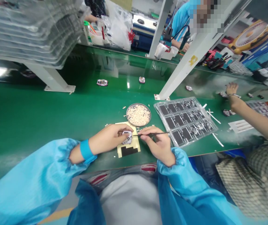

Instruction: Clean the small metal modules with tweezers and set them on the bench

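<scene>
My left hand [111, 137] is closed on a small white and purple device housing [126, 137], its thumb lying across the open face. The housing is over a pale yellow backing sheet [135, 145] that carries a black stepped patch at its near edge. Between thumb and fingers, my right hand [158, 142] grips thin dark tweezers [152, 134], whose tip points left, close to the housing's right side. What the tip touches is too small to make out. Just beyond the sheet sits a round dish [138, 115] full of tiny beige and dark pieces.
To the right lies a clear tray [185, 120] of dark screen-like parts, with white strips beside it. Similar housings [102, 82] stand further back. White posts [57, 79] rise from the green bench. A co-worker's hand [231, 89] reaches in at right; stacked trays [28, 31] overhang the left.
</scene>
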A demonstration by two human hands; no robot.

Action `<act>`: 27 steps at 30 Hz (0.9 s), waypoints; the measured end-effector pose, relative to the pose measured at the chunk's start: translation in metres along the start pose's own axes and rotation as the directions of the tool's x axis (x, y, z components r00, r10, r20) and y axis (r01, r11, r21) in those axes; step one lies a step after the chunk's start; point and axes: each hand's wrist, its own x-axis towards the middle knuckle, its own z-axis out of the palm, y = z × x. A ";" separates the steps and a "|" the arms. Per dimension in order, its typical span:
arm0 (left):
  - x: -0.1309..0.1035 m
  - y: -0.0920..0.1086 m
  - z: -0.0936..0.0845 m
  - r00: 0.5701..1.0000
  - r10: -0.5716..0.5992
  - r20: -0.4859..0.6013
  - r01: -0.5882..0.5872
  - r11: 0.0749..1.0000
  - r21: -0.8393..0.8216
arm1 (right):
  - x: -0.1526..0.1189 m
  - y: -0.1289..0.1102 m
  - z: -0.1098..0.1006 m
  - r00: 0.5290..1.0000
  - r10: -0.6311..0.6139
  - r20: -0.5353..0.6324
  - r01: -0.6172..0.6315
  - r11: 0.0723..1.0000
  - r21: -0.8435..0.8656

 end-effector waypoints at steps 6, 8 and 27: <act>0.001 0.001 0.000 1.000 -0.017 0.004 0.016 0.999 0.049 | 0.005 -0.001 0.003 0.999 -0.045 0.026 0.047 0.994 -0.100; 0.001 0.001 0.001 1.000 -0.022 0.006 0.022 0.998 0.061 | 0.005 0.000 0.003 0.998 -0.055 0.036 0.059 0.992 -0.110; -0.003 0.002 -0.003 0.999 -0.001 0.045 0.004 0.998 -0.056 | -0.003 0.006 0.002 0.996 -0.054 0.066 0.060 0.994 -0.091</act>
